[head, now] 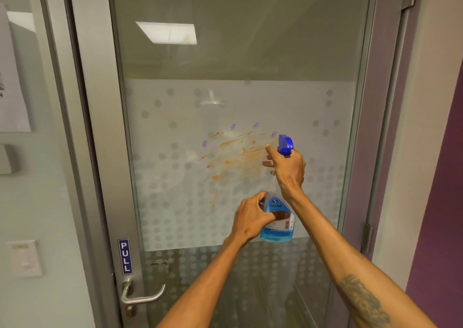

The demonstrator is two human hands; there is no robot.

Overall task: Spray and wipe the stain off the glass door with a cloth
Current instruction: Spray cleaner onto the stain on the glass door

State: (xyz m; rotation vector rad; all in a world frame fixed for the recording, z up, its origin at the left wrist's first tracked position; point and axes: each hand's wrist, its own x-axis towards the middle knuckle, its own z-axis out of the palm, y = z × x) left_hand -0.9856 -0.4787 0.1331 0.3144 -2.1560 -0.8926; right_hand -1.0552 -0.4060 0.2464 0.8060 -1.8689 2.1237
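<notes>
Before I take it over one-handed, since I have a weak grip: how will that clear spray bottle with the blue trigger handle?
The clear plastic spray bottle is probably light: blue liquid fills only its bottom. The liquid may slosh when tilted. Both hands, left and right, steady it, so it may be awkward single-handed.

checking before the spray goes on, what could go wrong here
1. The orange stain lies left of the blue nozzle; if the aim is off, spray may miss most of it.
2. Both hands, right hand and left hand, hold the spray bottle, and no cloth shows, so liquid may run down the frosted glass before wiping.
</notes>
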